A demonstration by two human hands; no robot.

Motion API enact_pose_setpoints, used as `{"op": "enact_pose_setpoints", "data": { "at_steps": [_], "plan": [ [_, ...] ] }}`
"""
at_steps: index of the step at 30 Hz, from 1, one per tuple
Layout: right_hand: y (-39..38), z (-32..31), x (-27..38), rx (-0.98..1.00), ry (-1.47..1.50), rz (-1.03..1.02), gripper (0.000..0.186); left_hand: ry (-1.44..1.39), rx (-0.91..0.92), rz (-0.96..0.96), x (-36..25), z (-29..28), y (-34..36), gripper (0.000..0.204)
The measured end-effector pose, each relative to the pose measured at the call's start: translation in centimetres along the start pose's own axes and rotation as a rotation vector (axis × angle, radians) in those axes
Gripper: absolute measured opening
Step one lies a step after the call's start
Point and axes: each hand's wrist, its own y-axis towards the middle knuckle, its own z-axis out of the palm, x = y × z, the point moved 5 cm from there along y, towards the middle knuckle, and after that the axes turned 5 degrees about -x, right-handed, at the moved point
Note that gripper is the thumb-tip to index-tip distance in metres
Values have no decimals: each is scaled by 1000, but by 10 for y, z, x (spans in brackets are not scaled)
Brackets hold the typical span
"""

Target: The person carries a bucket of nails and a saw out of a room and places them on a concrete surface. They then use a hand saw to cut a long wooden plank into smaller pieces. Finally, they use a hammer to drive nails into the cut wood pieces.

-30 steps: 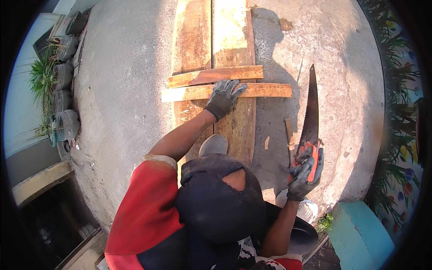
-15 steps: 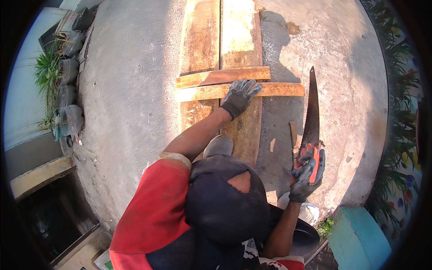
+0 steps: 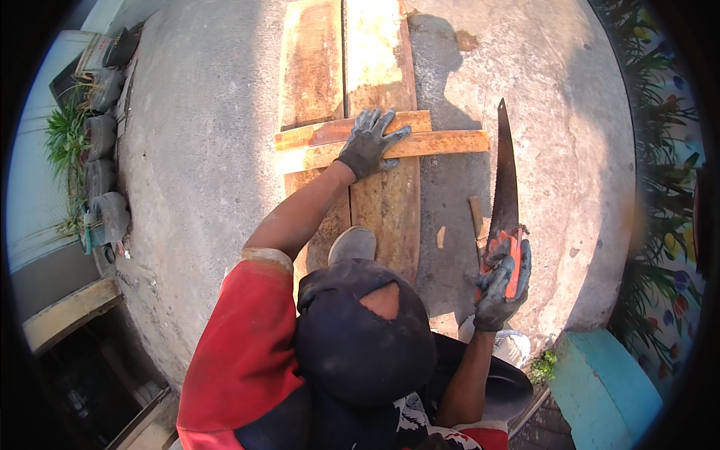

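Observation:
Two short wooden slats (image 3: 450, 142) lie side by side across two long wide planks (image 3: 382, 202) on the ground. My left hand (image 3: 367, 145), in a grey-black work glove, rests over both slats with fingers spread. My right hand (image 3: 500, 292), gloved too, is closed around the orange handle of a handsaw (image 3: 505, 176). The dark toothed blade points away from me, right of the slats' ends and apart from them. My shoe (image 3: 352, 244) stands on the planks, below a bent knee (image 3: 367, 330) in torn dark trousers.
Small wood offcuts (image 3: 441, 238) lie on the concrete right of the planks. Potted plants (image 3: 97, 150) line the left wall. A turquoise block (image 3: 604, 386) stands at lower right, near a painted wall (image 3: 671, 225). A white bucket-like object (image 3: 512, 346) is partly hidden by my right arm.
My left hand has shifted farther forward and left, from mostly the nearer slat to across both. The nearer slat has turned slightly, closing the gap. The saw stays in my right hand.

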Motion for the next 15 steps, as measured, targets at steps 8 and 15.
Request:
{"op": "enact_pose_setpoints", "data": {
  "at_steps": [8,15],
  "plan": [
    [-5,-5,4,42,-120,73,58,-55,-93,30,-1,-1,-6,80],
    [-6,-6,10,50,-153,98,56,-8,-145,-16,-10,6,-32,66]
  ]
}}
